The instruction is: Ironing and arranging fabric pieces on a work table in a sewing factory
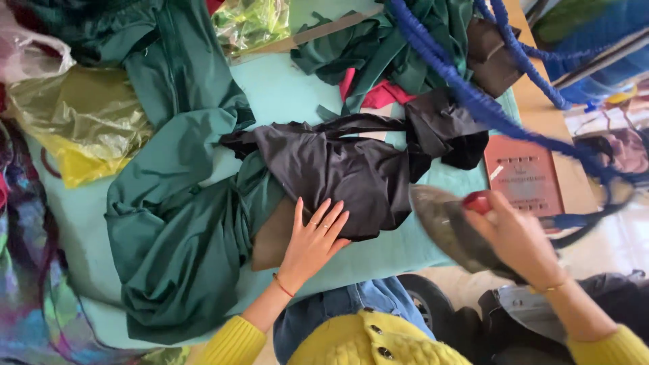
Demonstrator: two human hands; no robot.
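— What does the head view show near the bottom middle of the frame?

— The left hand [312,241] lies flat, fingers spread and released, on the lower edge of a black fabric piece [338,169]. It grips nothing; it just presses the cloth down. A brown piece of cloth [272,238] peeks out just beside it, under the black one.

— And the other hand?

— The right hand [517,238], at lower right, is clenched around the red handle of an iron [453,230]. The iron is tilted, its grey soleplate facing left toward the black fabric, and it looks blurred. It sits just beside the right edge of the black fabric; whether it touches the cloth I cannot tell.

— Where does the black fabric lie?

— In the centre of the frame, crumpled, on a counter covered by a light teal sheet [284,88]. To its left a large dark green garment [179,230] sprawls from the top of the frame down to lower left, touching the black piece.

— Anything else around?

— A yellow plastic bag [84,125] at left, more green cloth and a pink scrap [382,94] at top centre, a blue braided cord [473,94] running from the top down to the right, and a reddish-brown flat pad [524,174] at right, near the iron.
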